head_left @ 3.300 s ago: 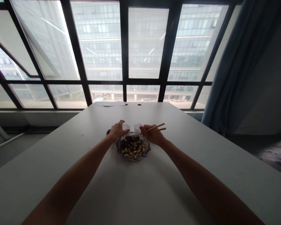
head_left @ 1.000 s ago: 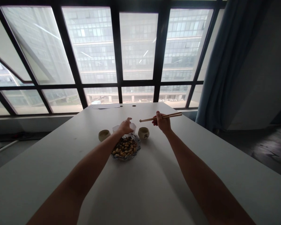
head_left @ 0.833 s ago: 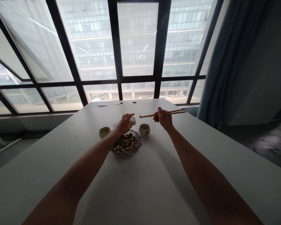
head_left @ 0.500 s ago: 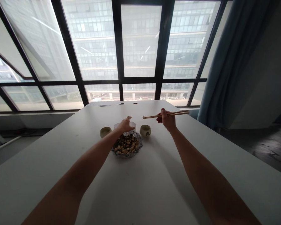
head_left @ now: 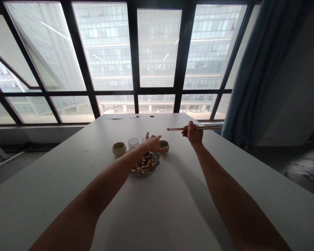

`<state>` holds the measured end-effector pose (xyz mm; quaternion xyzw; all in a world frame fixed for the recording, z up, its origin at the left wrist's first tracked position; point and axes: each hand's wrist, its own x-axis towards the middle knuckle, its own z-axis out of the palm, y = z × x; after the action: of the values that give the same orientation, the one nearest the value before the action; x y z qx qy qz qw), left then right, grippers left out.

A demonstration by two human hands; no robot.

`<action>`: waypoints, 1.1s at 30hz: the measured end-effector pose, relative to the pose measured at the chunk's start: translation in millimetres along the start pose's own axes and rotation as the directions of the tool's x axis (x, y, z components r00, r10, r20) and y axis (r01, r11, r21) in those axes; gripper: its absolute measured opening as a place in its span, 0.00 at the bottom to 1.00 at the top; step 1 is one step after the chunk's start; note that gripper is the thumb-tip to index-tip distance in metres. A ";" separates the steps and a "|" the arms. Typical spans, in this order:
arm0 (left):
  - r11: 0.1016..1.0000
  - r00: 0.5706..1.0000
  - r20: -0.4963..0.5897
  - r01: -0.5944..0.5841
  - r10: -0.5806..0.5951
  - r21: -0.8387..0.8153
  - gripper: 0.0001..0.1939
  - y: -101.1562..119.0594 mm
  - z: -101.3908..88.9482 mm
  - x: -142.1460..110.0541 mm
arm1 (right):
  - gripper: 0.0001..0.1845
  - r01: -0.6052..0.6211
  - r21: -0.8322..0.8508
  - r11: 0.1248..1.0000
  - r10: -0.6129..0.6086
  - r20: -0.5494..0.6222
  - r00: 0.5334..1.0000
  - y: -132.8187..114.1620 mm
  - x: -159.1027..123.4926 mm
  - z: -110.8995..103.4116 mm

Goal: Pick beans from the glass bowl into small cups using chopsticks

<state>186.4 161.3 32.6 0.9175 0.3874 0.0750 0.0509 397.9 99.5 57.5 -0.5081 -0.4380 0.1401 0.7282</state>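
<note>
My left hand (head_left: 154, 143) reaches over the far side of a scalloped glass bowl (head_left: 157, 163) of mixed nuts (head_left: 146, 163). Its fingers are spread, with the thumb close to a small beige cup (head_left: 167, 145) marked with a dark character; whether they touch, I cannot tell. My right hand (head_left: 193, 134) is raised to the right of that cup, closed around a pair of wooden chopsticks (head_left: 208, 127) that point left. At their tips sits a small bit, perhaps a nut (head_left: 168, 129). My left forearm hides part of the bowl.
Left of the bowl stands a second beige cup (head_left: 119, 150). A clear plastic cup (head_left: 133, 143) is behind the bowl, with another partly hidden by my hand. Papers (head_left: 117, 116) lie at the far edge of the white table (head_left: 151, 209), before windows. A blue curtain (head_left: 240, 94) hangs at right.
My left hand has moved right, from above the clear cups to the marked beige cup. My right hand has shifted slightly right with the chopsticks.
</note>
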 end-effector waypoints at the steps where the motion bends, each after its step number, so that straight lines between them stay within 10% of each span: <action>1: 1.000 1.000 0.026 -0.002 0.001 0.021 0.49 3.8 0.7 1.8 | 0.27 -0.014 0.006 1.000 0.014 -0.016 1.000 0.7 1.0 -1.3; 15: 0.971 0.988 -0.111 -0.081 0.108 0.225 0.39 17.6 3.5 3.0 | 0.24 -0.092 0.054 0.994 0.095 -0.055 0.994 -5.8 0.4 -2.2; 33: 0.958 0.958 0.007 0.285 -0.285 0.017 0.46 -31.9 -18.9 -8.9 | 0.29 -0.043 0.048 0.998 0.038 0.092 0.995 -2.5 -5.5 7.0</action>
<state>154.5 177.8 45.4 0.8528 0.5159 0.0595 0.0555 388.7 99.2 57.6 -0.4917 -0.4568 0.1887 0.7169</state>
